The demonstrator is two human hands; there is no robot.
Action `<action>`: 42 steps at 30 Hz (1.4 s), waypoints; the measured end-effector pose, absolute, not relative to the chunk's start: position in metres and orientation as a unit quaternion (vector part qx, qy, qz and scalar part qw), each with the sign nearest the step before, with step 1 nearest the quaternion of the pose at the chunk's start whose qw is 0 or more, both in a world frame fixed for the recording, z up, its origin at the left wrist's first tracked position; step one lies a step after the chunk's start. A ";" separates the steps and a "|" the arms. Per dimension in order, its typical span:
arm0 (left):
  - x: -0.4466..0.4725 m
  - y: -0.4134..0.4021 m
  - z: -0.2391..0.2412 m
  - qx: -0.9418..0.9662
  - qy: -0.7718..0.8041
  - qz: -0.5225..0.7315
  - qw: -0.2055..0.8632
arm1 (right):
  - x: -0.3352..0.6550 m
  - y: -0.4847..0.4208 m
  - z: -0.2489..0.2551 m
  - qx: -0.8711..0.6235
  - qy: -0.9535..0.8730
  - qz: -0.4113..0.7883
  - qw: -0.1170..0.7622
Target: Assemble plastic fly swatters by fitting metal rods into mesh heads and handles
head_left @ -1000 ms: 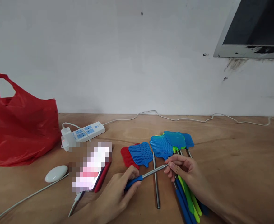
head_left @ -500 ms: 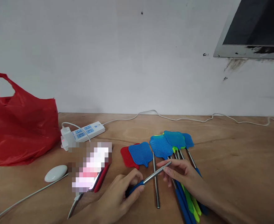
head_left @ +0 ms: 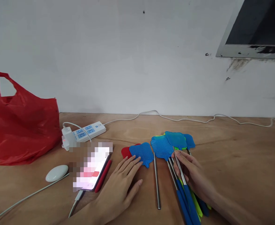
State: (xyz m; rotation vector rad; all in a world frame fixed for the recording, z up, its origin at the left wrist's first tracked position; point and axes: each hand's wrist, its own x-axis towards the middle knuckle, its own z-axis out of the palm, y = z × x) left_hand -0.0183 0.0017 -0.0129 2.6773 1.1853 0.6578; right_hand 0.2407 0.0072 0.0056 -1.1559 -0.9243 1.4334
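Observation:
My left hand [head_left: 122, 187] lies flat with its fingers stretched, the fingertips reaching the lower edge of a loose blue fly swatter head [head_left: 142, 153]. Partly under that head is a red one [head_left: 126, 152]. My right hand [head_left: 193, 170] pinches the metal rod of a fly swatter handle [head_left: 179, 165] with a blue grip, over a pile of fly swatters. Their blue mesh heads [head_left: 162, 147] point away from me, with blue and green grips towards me. A bare metal rod [head_left: 157, 184] lies on the table between my hands.
A lit phone [head_left: 94, 170], partly blurred, lies on the left beside a red stick-like object [head_left: 103, 176]. Further left are a white oval object [head_left: 57, 173], a power strip [head_left: 90, 130] with a plugged-in charger, and a red plastic bag [head_left: 25, 128]. A white cable runs along the wall.
The blue-gripped metal rod has gone from my left hand to my right and now lies over the pile. My left hand has opened and flattened towards the loose heads.

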 end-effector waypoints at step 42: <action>-0.023 0.007 -0.004 0.792 0.475 0.304 0.235 | 0.243 -0.008 0.007 -0.434 -0.538 0.628 0.358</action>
